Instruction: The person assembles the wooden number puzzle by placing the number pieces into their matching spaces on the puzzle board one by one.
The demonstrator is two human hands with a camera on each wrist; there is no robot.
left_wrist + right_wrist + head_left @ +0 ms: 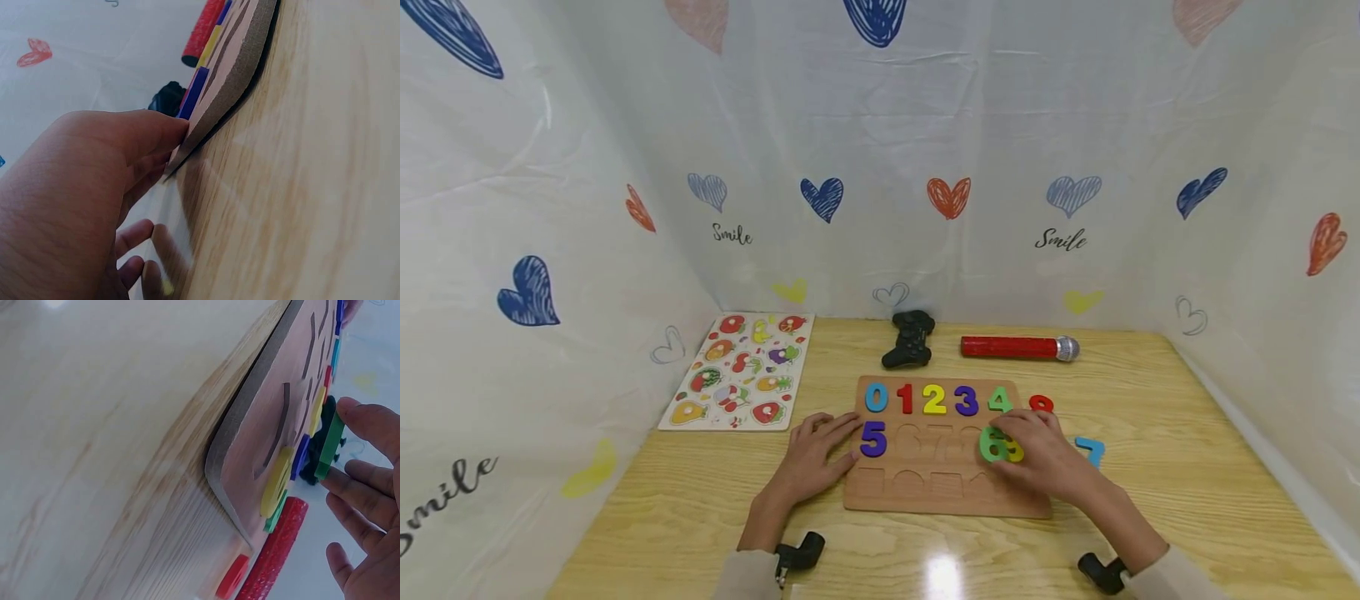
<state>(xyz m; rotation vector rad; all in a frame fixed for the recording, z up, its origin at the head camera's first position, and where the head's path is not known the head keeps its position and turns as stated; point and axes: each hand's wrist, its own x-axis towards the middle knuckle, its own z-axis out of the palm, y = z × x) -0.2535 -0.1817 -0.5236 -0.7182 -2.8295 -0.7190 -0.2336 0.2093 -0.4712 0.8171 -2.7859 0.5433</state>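
Note:
My right hand (1048, 458) pinches a green number 6 (992, 444) between thumb and fingers, above the right side of the wooden number board (947, 505). In the right wrist view the green 6 (330, 447) is held clear of the board, tilted on edge. Partly hidden behind it, a yellow number piece (1015, 451) lies on the board. Numbers 0 to 4 fill the board's top row, and a purple 5 (873, 439) begins the second. My left hand (816, 458) touches the board's left edge with thumb and fingertips, its fingers fairly straight.
Beside the board's right edge lie a blue 7 (1090, 451) and a red number piece (1041, 402), partly covered by my hand. Behind are a black game controller (912, 339) and a red microphone (1018, 347). A fruit puzzle board (737, 372) lies at the left.

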